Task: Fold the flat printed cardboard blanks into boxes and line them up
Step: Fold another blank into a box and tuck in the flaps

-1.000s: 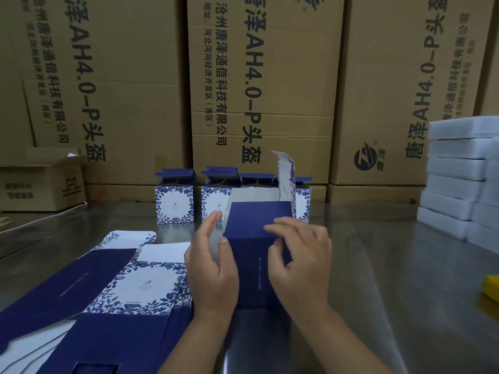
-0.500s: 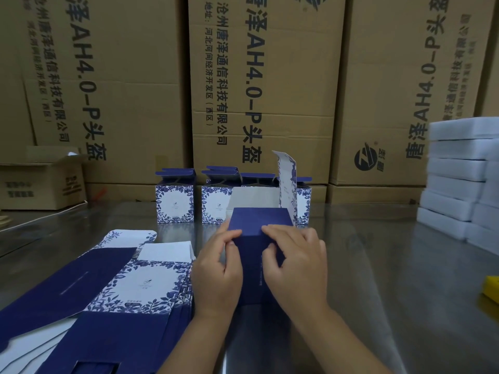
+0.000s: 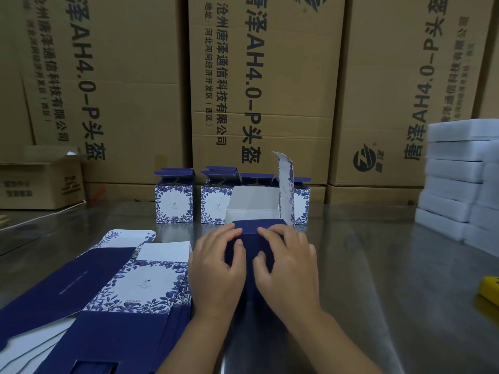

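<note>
A half-folded navy box stands on the steel table in front of me, its white inside open at the far end and one floral flap sticking up. My left hand and my right hand grip its two sides, thumbs pressing on the navy top panel. A stack of flat blue-and-white floral blanks lies to the left. Folded floral boxes stand in a row at the back, partly hidden behind the box I hold.
Tall brown shipping cartons wall off the back of the steel table. A small open carton sits far left. White foam trays are stacked at right. A yellow object shows at the right edge.
Both hands slid forward and closed in on the navy box; the raised navy panel has been pressed down flat under my thumbs.
</note>
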`<state>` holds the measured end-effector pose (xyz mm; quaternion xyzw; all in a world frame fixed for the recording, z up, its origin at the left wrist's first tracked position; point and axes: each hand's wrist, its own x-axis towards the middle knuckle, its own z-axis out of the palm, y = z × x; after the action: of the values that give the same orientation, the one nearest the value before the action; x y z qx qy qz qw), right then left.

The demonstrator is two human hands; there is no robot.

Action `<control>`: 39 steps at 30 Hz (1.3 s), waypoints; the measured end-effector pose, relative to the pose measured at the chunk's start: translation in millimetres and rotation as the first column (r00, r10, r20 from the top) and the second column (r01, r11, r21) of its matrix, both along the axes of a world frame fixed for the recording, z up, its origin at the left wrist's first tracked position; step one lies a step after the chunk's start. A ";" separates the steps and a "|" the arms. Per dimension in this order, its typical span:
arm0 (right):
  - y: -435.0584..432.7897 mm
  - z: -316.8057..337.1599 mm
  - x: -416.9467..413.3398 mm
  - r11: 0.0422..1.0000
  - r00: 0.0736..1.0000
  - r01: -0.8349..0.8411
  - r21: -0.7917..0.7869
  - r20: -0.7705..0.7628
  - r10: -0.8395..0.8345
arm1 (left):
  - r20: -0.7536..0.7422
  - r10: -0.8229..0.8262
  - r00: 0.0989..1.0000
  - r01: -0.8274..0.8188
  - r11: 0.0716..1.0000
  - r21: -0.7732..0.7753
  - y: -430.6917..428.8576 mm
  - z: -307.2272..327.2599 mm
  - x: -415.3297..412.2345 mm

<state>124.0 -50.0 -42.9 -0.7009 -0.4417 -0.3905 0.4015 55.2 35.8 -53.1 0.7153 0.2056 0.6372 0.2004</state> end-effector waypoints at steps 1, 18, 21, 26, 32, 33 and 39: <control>0.1 0.6 -0.9 1.000 1.000 -0.002 -0.006 -0.017 0.002 | -0.006 0.003 1.000 -0.003 1.000 0.007 0.4 -0.4 0.0; 3.1 -1.0 -9.7 0.998 0.999 -0.030 -0.053 0.024 0.031 | 0.008 0.055 0.998 -0.055 0.998 -0.006 3.9 -5.1 4.2; 2.3 0.0 -11.2 0.994 0.998 -0.063 -0.087 -0.036 0.060 | 0.015 0.062 0.998 -0.062 0.998 -0.008 5.2 -5.9 5.7; 4.0 -1.6 -11.8 0.979 0.989 -0.106 -0.171 -0.120 0.086 | 0.009 0.041 0.999 -0.041 0.999 -0.016 7.0 -6.1 6.3; 5.6 1.1 -14.8 0.974 0.972 -0.169 -0.153 -0.190 0.139 | 0.033 0.011 0.999 -0.011 1.000 -0.012 8.6 -6.9 7.4; 5.5 0.8 -15.5 0.974 0.971 -0.173 -0.146 -0.193 0.144 | 0.034 0.004 0.999 -0.003 1.000 -0.011 9.3 -7.5 8.0; 2.6 2.1 -14.0 0.986 0.982 -0.132 -0.101 -0.150 0.116 | 0.017 -0.027 0.999 0.027 1.000 -0.004 11.4 -13.1 12.7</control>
<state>110.0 -47.4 -40.8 -0.7196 -0.4754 -0.2880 0.4162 67.9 47.2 -66.2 0.7122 0.1957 0.6398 0.2123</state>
